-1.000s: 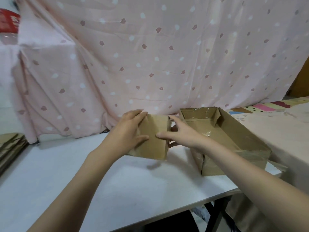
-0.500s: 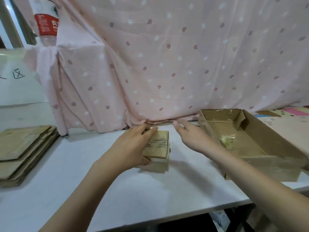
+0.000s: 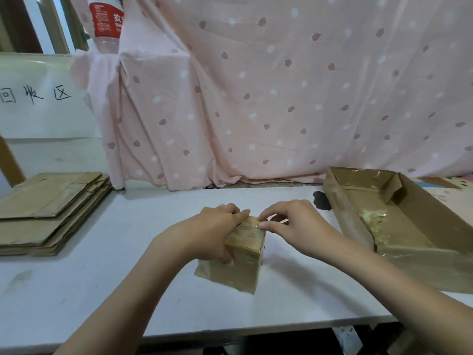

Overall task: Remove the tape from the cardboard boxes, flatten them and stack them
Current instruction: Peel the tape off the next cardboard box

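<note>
A small taped cardboard box (image 3: 239, 262) stands on the white table (image 3: 128, 290) in the middle. My left hand (image 3: 217, 231) grips its left side, with the fingers over the top and the thumb on the front face. My right hand (image 3: 289, 224) pinches at the tape on the box's top far right edge. A stack of flattened cardboard boxes (image 3: 48, 211) lies at the table's left end. A large open cardboard box (image 3: 419, 254) sits at the right, with crumpled clear tape (image 3: 373, 221) inside it.
A pink dotted curtain (image 3: 281, 98) hangs behind the table. A plastic bottle with a red label (image 3: 106, 24) stands at the upper left, above a white sign with handwriting (image 3: 35, 96). The table's front edge runs across the bottom of the view.
The small box went from held up in both hands to standing on the table. My right hand let go, then came back to its top edge. The view shifted left and down.
</note>
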### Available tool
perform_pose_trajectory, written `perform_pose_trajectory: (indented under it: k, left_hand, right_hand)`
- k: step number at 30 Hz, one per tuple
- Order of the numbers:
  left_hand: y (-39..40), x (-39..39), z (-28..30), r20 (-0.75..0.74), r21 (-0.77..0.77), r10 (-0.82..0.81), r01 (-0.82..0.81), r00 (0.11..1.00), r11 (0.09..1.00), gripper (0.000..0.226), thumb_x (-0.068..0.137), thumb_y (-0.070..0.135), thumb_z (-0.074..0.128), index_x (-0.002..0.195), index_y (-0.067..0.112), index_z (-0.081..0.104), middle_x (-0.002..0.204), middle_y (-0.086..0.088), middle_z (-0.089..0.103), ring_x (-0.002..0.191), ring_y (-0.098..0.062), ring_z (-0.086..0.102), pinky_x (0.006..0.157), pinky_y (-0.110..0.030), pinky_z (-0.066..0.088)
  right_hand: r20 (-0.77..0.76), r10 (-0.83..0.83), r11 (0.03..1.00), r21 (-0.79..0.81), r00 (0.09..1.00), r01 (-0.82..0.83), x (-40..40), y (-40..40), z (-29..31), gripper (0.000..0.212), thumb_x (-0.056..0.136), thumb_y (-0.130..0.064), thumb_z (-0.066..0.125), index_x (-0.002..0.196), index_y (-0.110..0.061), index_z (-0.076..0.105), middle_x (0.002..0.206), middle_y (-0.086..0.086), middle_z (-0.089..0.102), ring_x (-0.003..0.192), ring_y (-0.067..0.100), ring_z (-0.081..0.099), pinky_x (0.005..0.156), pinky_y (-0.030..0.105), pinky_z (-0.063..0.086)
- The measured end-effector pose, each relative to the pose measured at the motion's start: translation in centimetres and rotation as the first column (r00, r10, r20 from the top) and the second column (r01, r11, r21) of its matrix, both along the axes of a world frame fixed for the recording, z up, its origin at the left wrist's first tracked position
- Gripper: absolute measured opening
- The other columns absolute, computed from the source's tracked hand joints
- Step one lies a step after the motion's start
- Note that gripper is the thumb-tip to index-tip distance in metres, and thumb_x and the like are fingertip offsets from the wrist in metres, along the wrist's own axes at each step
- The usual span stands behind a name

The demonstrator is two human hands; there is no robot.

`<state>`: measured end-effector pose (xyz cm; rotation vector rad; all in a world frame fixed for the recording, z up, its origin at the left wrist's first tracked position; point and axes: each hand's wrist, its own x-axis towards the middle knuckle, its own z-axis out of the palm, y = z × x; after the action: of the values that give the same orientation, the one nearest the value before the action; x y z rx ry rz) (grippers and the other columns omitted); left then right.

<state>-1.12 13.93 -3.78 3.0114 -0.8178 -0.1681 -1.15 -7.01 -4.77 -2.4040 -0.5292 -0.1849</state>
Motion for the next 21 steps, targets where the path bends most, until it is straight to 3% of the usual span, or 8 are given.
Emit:
perform_pose_trajectory:
  k: [3,5,8,11,16,19,21]
  left_hand:
    - [-0.7,-0.7,-0.9,0.086,0.023,-0.003,0.001,0.996,1.000,0.109,0.081,0.042,0.073,0.159,0.017,0.000,0.162,0.000,0.014,0.149,-0.024,0.012,0.118,-0.032,0.014]
    - [-1.3,-1.0,-1.9,0.141,-0.007,-0.010,0.011,0.990,1.000,0.117,0.078,0.055,0.072,0.157,0.010,-0.002,0.164,-0.004,0.007,0.152,-0.020,0.002,0.121,-0.031,-0.003]
    - [-1.6,-1.1,-2.7,0.222,-0.045,-0.013,0.024,0.975,0.999,0.124,0.075,0.069,0.068,0.157,0.007,-0.001,0.165,-0.006,0.005,0.152,-0.018,0.001,0.119,-0.029,-0.010]
    - [-1.4,-1.2,-3.1,0.243,-0.073,-0.004,0.022,0.970,0.997,0.127,0.073,0.074,0.067,0.157,0.009,-0.003,0.166,-0.005,0.003,0.152,-0.018,0.000,0.120,-0.030,-0.010]
    - [-1.4,-1.2,-3.2,0.249,-0.103,0.006,0.020,0.969,0.995,0.128,0.071,0.073,0.069,0.158,0.010,0.000,0.166,-0.004,0.004,0.152,-0.016,0.002,0.120,-0.029,-0.008]
    - [-1.5,-1.2,-3.1,0.258,-0.112,0.007,0.023,0.966,0.994,0.128,0.071,0.072,0.069,0.158,0.009,0.000,0.166,-0.004,0.006,0.152,-0.016,0.003,0.119,-0.028,-0.008]
    - [-1.5,-1.3,-3.1,0.260,-0.117,0.010,0.021,0.966,0.993,0.128,0.072,0.071,0.069,0.158,0.009,-0.002,0.166,-0.004,0.006,0.152,-0.016,0.003,0.118,-0.026,-0.009]
  right_hand:
    - [-0.136,-0.011,1.000,-0.018,0.991,0.009,0.7,0.1,1.1,0.004,0.089,-0.024,0.075,0.086,-0.022,0.074,0.075,-0.021,0.068,0.077,0.007,0.070,0.058,0.010,0.047]
    - [-0.249,0.018,1.000,-0.017,0.968,-0.023,1.3,0.2,2.1,0.005,0.089,-0.015,0.075,0.085,-0.014,0.072,0.083,-0.009,0.070,0.075,0.015,0.071,0.066,0.022,0.059]
    - [-0.439,0.046,0.997,-0.033,0.897,-0.068,2.3,0.6,3.1,0.007,0.091,-0.009,0.071,0.085,-0.005,0.072,0.086,0.009,0.067,0.073,0.024,0.072,0.083,0.043,0.061]
    - [-0.505,0.037,0.984,-0.132,0.862,-0.120,3.3,0.9,3.5,0.010,0.092,-0.014,0.069,0.083,-0.010,0.072,0.080,0.003,0.063,0.068,0.020,0.067,0.089,0.041,0.057]
    - [-0.334,0.066,0.938,-0.300,0.940,-0.172,1.9,1.3,4.3,0.010,0.097,-0.021,0.062,0.087,-0.018,0.066,0.079,-0.004,0.067,0.063,0.003,0.059,0.055,0.011,0.039]
    - [-0.186,0.106,0.954,-0.260,0.977,-0.153,0.9,1.0,4.3,0.003,0.097,-0.025,0.063,0.099,-0.023,0.062,0.097,-0.011,0.061,0.079,0.003,0.064,0.065,0.016,0.046]
    - [-0.050,0.094,0.938,-0.330,0.994,-0.105,0.9,0.7,3.7,0.013,0.095,-0.028,0.066,0.108,-0.028,0.066,0.104,-0.015,0.061,0.088,0.004,0.062,0.078,0.021,0.050]
